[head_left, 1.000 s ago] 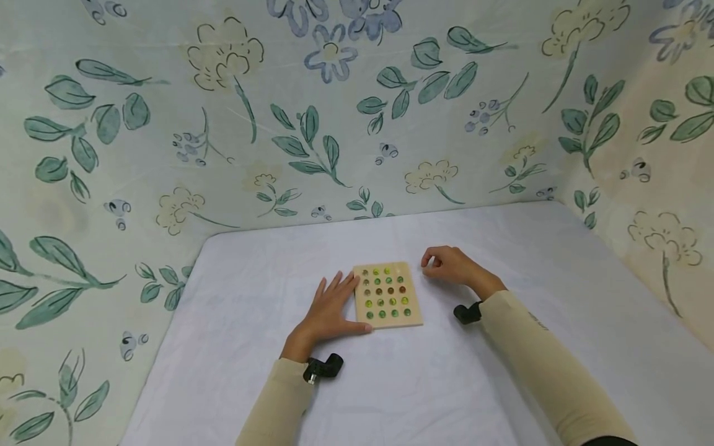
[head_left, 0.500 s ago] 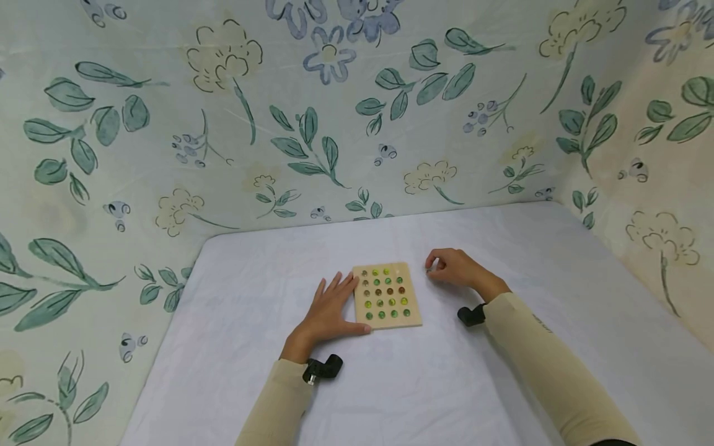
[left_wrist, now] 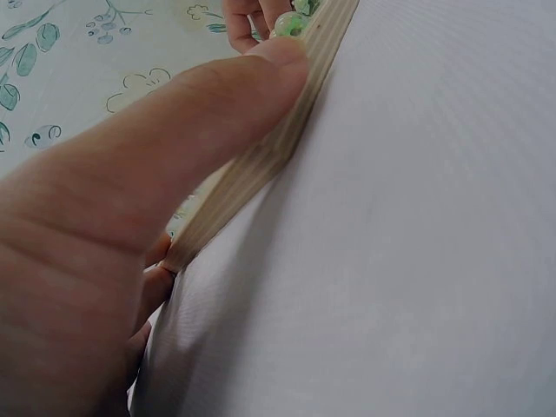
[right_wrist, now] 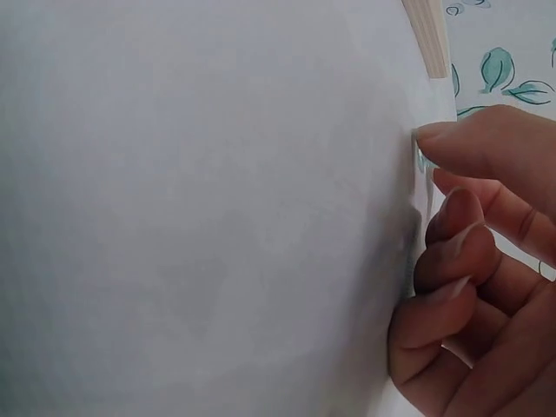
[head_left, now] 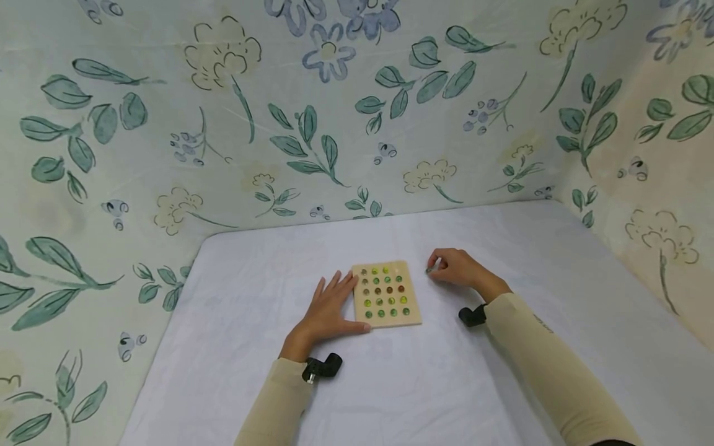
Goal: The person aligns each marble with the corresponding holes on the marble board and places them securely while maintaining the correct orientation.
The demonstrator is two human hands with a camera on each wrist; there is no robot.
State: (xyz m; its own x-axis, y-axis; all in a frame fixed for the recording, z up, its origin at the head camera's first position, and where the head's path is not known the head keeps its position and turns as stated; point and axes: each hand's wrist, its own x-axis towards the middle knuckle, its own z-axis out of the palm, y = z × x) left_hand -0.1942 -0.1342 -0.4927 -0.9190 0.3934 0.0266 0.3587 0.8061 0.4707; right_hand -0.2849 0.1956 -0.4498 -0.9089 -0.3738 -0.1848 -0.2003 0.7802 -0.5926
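A square wooden board (head_left: 414,316) lies on the white cloth, with rows of green, yellow and brownish glass marbles (head_left: 390,290) set in it. The top row shows marbles at its left and middle, and none at its right end. My left hand (head_left: 325,314) rests against the board, fingers spread at its left edge and thumb along the near edge. In the left wrist view, that thumb lies beside a green marble (left_wrist: 288,24). Right of the board, my right hand (head_left: 458,267) pinches a small glass marble (head_left: 429,269) between thumb and index finger, low over the cloth.
White cloth (head_left: 268,266) covers the table around the board. A floral fabric backdrop (head_left: 334,124) rises behind the table and along its sides. Black wrist cameras (head_left: 473,316) sit on both forearms.
My right hand has shifted slightly to the right, away from the board, and the marble at its fingertips now shows. My left hand and the board have stayed in place.
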